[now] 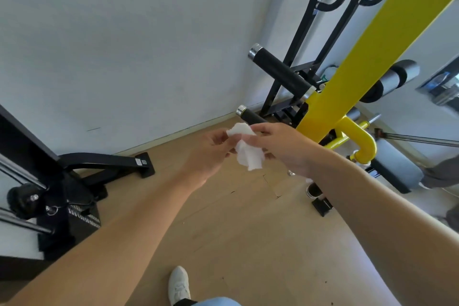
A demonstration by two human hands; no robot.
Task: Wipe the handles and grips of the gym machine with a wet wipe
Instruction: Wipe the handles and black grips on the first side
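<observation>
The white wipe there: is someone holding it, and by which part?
Yes. Both hands hold the crumpled wet wipe: the left hand pinches its upper left edge, the right hand its right side.

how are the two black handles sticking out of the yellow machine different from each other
The upper handle shows its full length; the lower handle is partly hidden behind the right hand and wet wipe. The upper looks thicker and sits higher. Both are black grips with silver end caps, angled alike.

A: The wet wipe (248, 150) is plain white. The beam (367, 57) is bright yellow, and the upper grip (280, 69) is black with a silver end cap.

B: The floor (236, 231) is tan wood-grain, the wall (124, 45) pale grey-white, and the shoe (178, 284) looks white.
</observation>
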